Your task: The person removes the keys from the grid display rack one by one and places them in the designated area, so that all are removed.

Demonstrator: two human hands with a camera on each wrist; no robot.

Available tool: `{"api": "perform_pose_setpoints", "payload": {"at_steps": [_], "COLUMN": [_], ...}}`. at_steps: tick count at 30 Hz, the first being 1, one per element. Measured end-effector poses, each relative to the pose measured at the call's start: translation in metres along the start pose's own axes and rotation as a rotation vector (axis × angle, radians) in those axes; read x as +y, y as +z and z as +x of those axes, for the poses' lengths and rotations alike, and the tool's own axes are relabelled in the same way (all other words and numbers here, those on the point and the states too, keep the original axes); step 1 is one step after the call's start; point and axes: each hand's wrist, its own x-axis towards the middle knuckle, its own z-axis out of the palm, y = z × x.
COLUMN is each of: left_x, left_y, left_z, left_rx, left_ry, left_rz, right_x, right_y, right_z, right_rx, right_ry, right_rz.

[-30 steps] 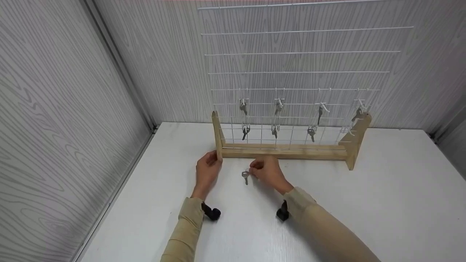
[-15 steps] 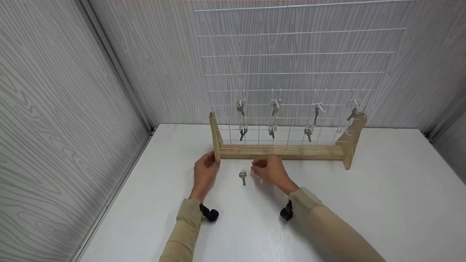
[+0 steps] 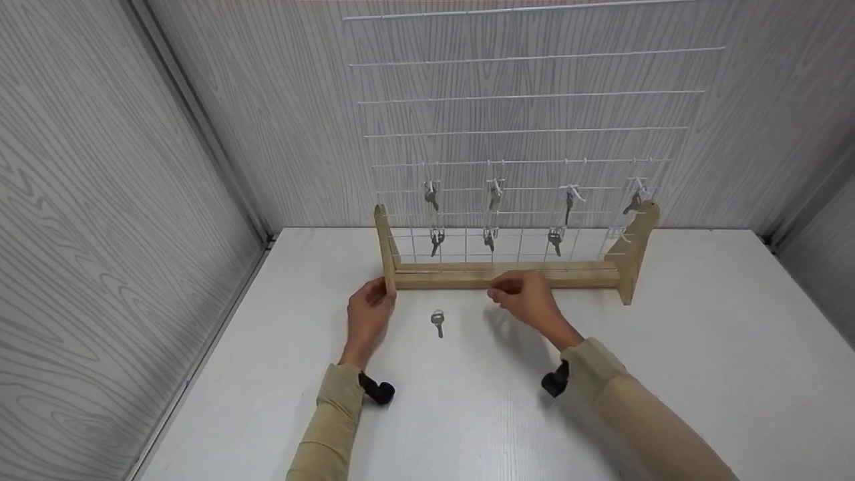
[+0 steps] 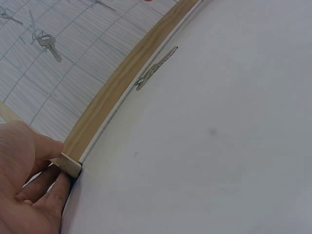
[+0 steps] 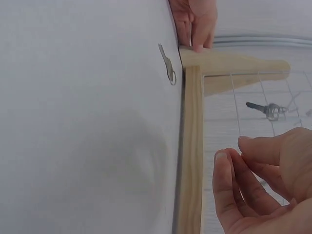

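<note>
My left hand (image 3: 366, 317) pinches the foot of the wooden end piece (image 4: 70, 165) on the wire-grid rack, thumb on one side and fingers on the other. A single silver key (image 3: 437, 322) with a small ring lies flat on the white table, just in front of the rack's wooden base bar (image 3: 441, 279). To the right of that key, my right hand (image 3: 531, 300) hovers by the base bar. Its fingers are loosely bent and hold nothing; the right wrist view shows a gap between thumb and fingertips (image 5: 221, 155).
Several keys hang in two rows from hooks on the white grid (image 3: 521, 254); one is the upper left key (image 3: 431, 196). The lower right hook (image 3: 621, 234) carries no key. Grey wood-patterned panels (image 3: 320, 133) enclose the table (image 3: 467, 414) behind and at the sides.
My right hand has let go of the key and moved away to the right. The key stays on the table, and my left hand keeps its grip on the rack.
</note>
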Motion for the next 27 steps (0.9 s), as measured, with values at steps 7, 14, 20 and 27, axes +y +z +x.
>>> {"api": "perform_pose_setpoints", "payload": {"at_steps": [7, 14, 20, 27], "left_x": [0.000, -0.001, 0.000, 0.000], "left_y": [-0.001, -0.001, -0.001, 0.000], "left_z": [0.000, 0.000, 0.000, 0.000], "left_rx": [-0.017, -0.012, -0.007, -0.015], "left_ry": [0.005, 0.012, 0.006, -0.005], "left_rz": [-0.025, -0.027, -0.023, -0.039], "right_x": [0.012, 0.019, 0.021, 0.017], "right_y": [-0.036, -0.068, -0.089, -0.102], "right_z": [-0.001, -0.001, 0.000, 0.001], "right_rx": [0.070, 0.157, 0.228, 0.297], "right_ry": [0.001, -0.001, -0.006, -0.039], "right_rz": [0.006, -0.069, -0.122, -0.124]}}
